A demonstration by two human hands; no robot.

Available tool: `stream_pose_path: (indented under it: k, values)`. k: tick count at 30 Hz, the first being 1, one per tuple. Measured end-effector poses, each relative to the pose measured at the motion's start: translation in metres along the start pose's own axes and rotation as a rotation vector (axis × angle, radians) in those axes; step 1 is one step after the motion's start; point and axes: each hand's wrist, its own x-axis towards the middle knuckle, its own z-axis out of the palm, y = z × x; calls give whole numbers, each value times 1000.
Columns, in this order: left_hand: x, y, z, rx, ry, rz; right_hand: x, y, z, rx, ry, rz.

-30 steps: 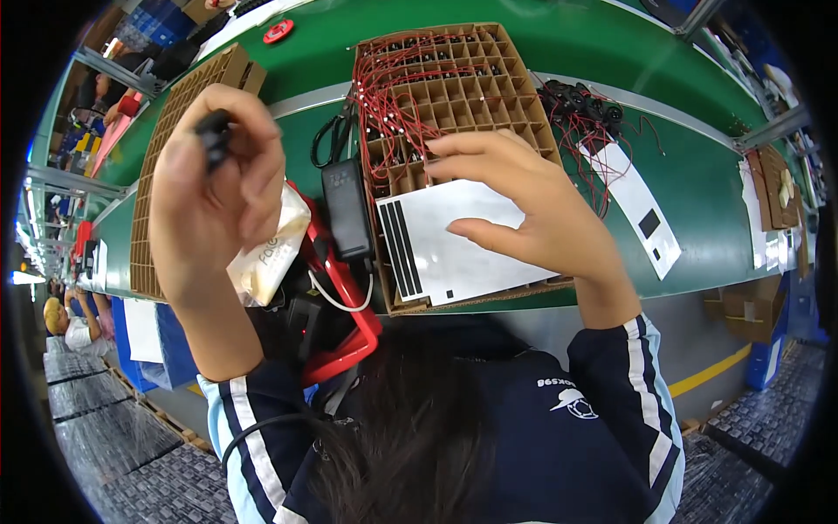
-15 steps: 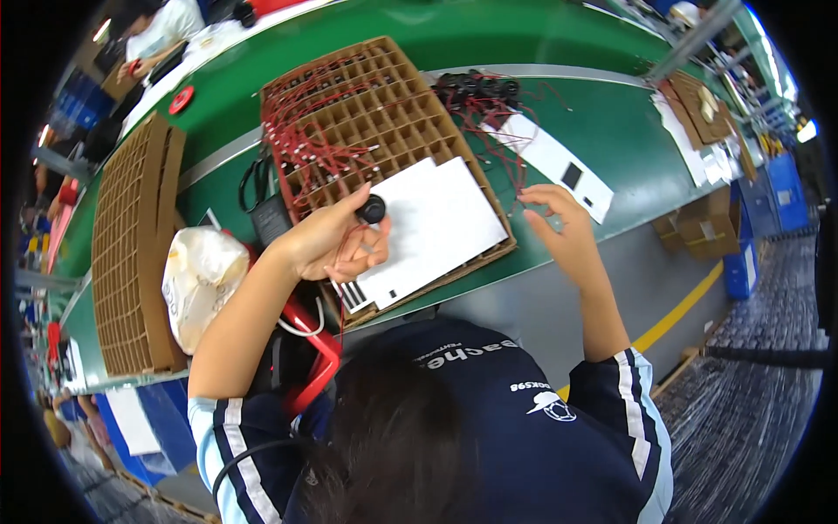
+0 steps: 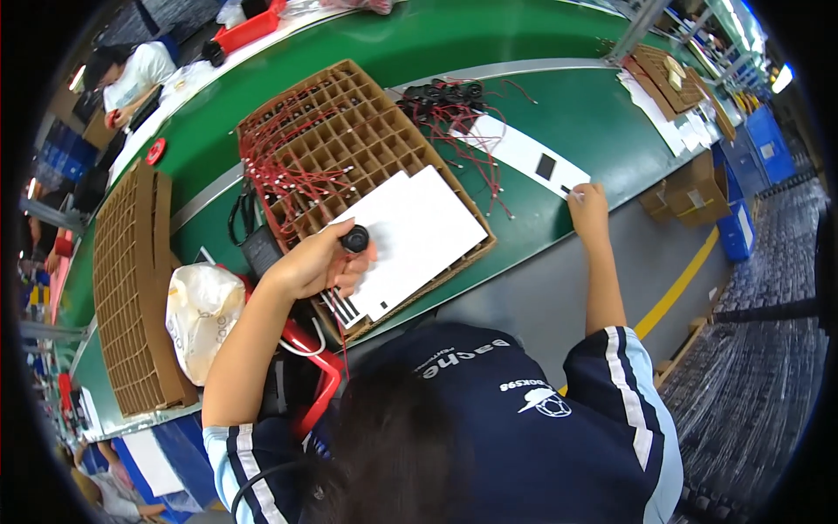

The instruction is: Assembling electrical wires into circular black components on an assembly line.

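Observation:
My left hand (image 3: 327,262) is closed around a small round black part (image 3: 355,238) with a ringed face, above a white sheet (image 3: 428,218). A thin red wire hangs below that hand. The sheet lies over the near part of a cardboard divider tray (image 3: 384,131); black parts with red wires fill some of its cells. My right hand (image 3: 589,208) pinches at the near right end of a white strip (image 3: 515,153) with a dark rectangle on it. Whether the fingers hold the strip itself or a small piece on it is hidden.
More black parts with red wires (image 3: 441,98) are heaped beside the tray. A second divider tray (image 3: 131,288) stands at the left, near a white bag (image 3: 205,310) and a black adapter (image 3: 260,251). Across the green bench (image 3: 576,96), a person (image 3: 144,79) sits at the far left.
My right hand has moved from the loose red wires to the near end of the white strip, and its fingers have closed. My left hand still holds the round black part.

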Motion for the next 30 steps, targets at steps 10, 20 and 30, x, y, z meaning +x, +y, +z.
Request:
stream_pose_path:
  k: [10,20,30]
  values:
    - [-12,2,8,70,10,198,16,11,0,165,-110,17]
    - [-76,-3,10,33,59,478,15,18,5,248,-83,6]
    - [-60,-21,-7,-55,72,420,15,18,6,-20,-84,-63]
